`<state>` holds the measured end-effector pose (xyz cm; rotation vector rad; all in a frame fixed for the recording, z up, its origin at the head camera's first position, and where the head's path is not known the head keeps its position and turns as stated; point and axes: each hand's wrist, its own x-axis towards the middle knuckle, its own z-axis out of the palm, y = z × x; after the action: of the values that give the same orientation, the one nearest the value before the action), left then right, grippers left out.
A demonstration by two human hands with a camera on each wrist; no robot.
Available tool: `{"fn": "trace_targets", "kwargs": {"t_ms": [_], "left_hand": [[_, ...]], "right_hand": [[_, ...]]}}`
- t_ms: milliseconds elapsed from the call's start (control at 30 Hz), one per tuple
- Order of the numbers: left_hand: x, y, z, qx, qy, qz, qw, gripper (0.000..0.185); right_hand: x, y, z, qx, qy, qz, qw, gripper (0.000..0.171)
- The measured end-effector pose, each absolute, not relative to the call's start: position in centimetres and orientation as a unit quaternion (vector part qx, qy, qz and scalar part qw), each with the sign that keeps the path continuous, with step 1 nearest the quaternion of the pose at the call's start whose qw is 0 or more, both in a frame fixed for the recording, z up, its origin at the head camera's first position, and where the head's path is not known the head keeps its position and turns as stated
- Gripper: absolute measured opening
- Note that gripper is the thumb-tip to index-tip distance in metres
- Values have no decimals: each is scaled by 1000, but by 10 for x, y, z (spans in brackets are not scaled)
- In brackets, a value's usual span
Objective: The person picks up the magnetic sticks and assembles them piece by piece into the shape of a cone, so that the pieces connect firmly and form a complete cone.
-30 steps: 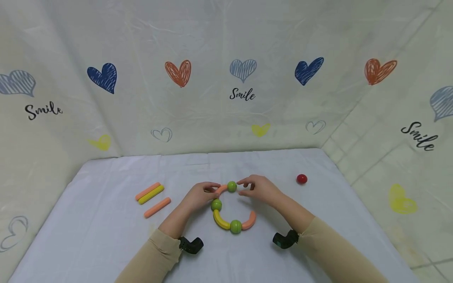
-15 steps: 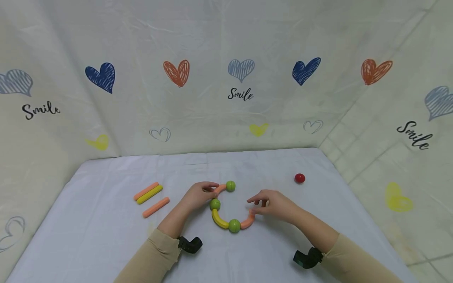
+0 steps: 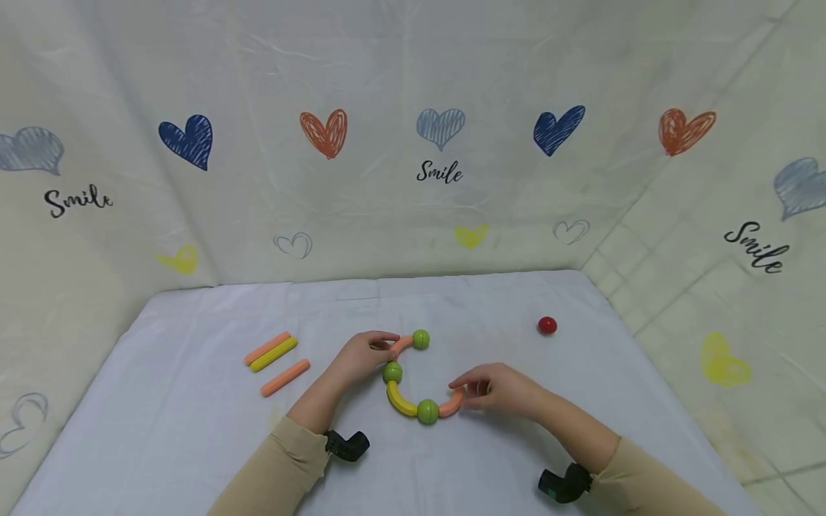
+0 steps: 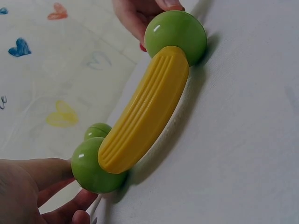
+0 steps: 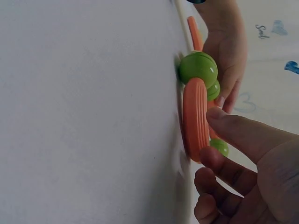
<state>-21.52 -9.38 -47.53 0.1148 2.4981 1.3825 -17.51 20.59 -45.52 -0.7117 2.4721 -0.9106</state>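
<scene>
An open ring of curved magnetic-looking sticks and green balls lies on the white cloth. My left hand (image 3: 363, 358) holds the upper-left orange curved stick (image 3: 403, 344), between one green ball (image 3: 421, 339) and another green ball (image 3: 392, 372). From there a yellow curved stick (image 4: 145, 109) leads to the near green ball (image 4: 175, 37). My right hand (image 3: 506, 390) pinches the free end of the lower-right orange curved stick (image 5: 195, 119), thumb against its inner side. That stick's other end touches the near green ball. My left fingertips are partly hidden behind a ball in the left wrist view.
To the left lie a straight orange stick (image 3: 267, 348) touching a straight yellow stick (image 3: 274, 354), and a separate orange stick (image 3: 285, 378). A red ball (image 3: 547, 325) sits at the far right. The cloth-covered table (image 3: 193, 401) meets a printed curtain behind.
My right hand has come from beside the upper green ball down to the lower-right orange curved stick and taken its end. My left hand has kept its hold.
</scene>
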Motion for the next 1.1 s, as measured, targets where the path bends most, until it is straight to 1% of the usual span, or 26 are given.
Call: {"fn": "trace_targets", "kwargs": {"t_ms": [133, 267, 400, 800, 1100], "left_hand": [[-215, -94, -475, 40, 865, 479, 144, 32], [-216, -94, -475, 41, 863, 482, 147, 33], [-217, -94, -475, 42, 863, 481, 148, 33], [-216, -96, -474, 51, 863, 475, 162, 32], [-216, -97, -474, 53, 862, 474, 169, 32]], "right_hand": [[-176, 201, -460, -257, 886, -316, 221, 27], [-177, 198, -461, -263, 892, -297, 219, 22], [-178, 196, -459, -270, 896, -279, 214, 20], [-191, 196, -453, -286, 901, -249, 209, 23], [-202, 191, -449, -297, 905, -238, 190, 26]]}}
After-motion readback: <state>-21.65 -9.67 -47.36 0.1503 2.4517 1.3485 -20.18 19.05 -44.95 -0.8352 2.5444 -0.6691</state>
